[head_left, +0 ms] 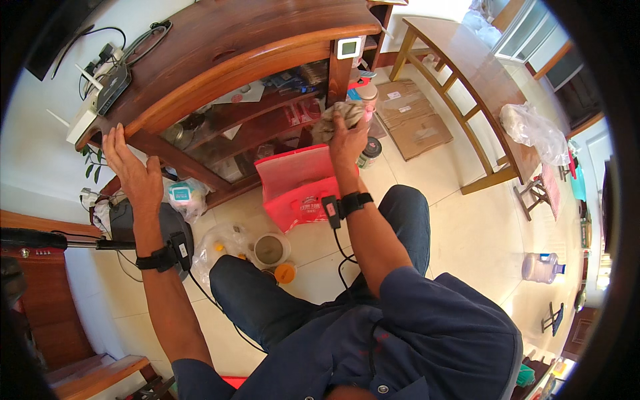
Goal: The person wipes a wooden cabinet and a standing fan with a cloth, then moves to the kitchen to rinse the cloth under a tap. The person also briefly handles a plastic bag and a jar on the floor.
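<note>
My left hand (pixel 137 173) rests with its fingers stretched on the left front corner of a dark wooden cabinet (pixel 240 23), by a white router (pixel 100 100). My right hand (pixel 347 143) grips a crumpled beige cloth (pixel 333 120) at the cabinet's right front post. Between the hands is the cabinet's glass front (pixel 227 127), with shelves and small items behind it. Below my right hand a red bag (pixel 297 190) stands on the floor. A jar (pixel 370 153) stands just right of that hand.
A bucket (pixel 270 248), orange lid (pixel 285 272) and plastic bag (pixel 220 237) lie near my knees. Cardboard (pixel 413 123) lies right of the cabinet. A wooden bench (pixel 460 60), folding stool (pixel 530 200) and water bottle (pixel 541 267) are at right. A black rounded object (pixel 123 223) stands at left.
</note>
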### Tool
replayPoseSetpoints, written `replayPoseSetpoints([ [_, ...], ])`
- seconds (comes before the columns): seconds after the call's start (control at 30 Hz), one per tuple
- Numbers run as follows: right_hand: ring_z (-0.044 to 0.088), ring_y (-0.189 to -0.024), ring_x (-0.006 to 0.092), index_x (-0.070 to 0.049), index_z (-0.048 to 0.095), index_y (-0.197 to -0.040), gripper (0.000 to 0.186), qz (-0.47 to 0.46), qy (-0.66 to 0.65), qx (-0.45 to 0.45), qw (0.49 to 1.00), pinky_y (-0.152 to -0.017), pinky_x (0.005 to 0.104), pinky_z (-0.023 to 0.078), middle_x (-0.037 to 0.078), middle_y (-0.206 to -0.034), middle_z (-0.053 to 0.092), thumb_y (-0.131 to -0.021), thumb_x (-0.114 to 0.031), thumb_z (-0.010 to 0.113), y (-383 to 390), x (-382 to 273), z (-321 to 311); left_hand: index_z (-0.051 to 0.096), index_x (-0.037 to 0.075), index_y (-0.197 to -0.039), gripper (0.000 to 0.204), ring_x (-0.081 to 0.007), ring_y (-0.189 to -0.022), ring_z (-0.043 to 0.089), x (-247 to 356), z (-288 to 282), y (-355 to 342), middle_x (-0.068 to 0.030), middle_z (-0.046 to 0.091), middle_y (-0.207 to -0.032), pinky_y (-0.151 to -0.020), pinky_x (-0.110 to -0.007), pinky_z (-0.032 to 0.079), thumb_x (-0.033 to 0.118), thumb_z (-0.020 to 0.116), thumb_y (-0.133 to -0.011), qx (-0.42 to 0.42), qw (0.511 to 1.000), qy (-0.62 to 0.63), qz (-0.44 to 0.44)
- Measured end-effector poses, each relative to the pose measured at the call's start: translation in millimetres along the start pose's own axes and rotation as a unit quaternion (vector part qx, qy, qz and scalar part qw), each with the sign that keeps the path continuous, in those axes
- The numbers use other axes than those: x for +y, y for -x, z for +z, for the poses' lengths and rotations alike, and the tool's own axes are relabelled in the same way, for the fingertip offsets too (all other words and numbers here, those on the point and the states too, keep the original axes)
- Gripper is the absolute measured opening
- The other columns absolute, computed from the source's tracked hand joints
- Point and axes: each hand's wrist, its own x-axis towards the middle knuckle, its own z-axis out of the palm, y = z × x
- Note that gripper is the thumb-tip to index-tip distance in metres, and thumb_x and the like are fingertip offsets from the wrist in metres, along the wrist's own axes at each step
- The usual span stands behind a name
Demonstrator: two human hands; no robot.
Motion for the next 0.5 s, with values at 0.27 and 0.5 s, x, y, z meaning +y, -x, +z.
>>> replayPoseSetpoints([
  [0.27,0.067,-0.091,0.0185,-0.002,0.066,-0.12,0.028,0.17,-0.356,-0.081,0.915,-0.079,0.0351,0.057,0.005,-0.108,0.07,-0.095,-0.01,0.075,-12.0,49.8,18.0,0.033,0.002,-0.157,0.087,-0.0407,-0.154,0.021,1.0,-0.6,0.0,-0.0211,0.03,-0.161,-0.125,-0.051,0.02,-0.005,0.066,-0.077,0.003,1.0,-0.004,0.009],
  [0.5,0.072,-0.091,0.0284,0.001,0.069,-0.116,0.037,0.212,-0.048,0.03,0.976,-0.08,0.0413,0.056,0.018,-0.106,0.075,-0.087,-0.018,0.079,-13.8,92.3,0.5,0.034,0.003,-0.157,0.086,-0.0406,-0.154,0.022,-1.0,-2.8,-1.0,-0.0206,0.031,-0.16,-0.125,-0.051,0.021,-0.005,0.064,-0.078,-0.003,1.0,-0.003,0.023],
])
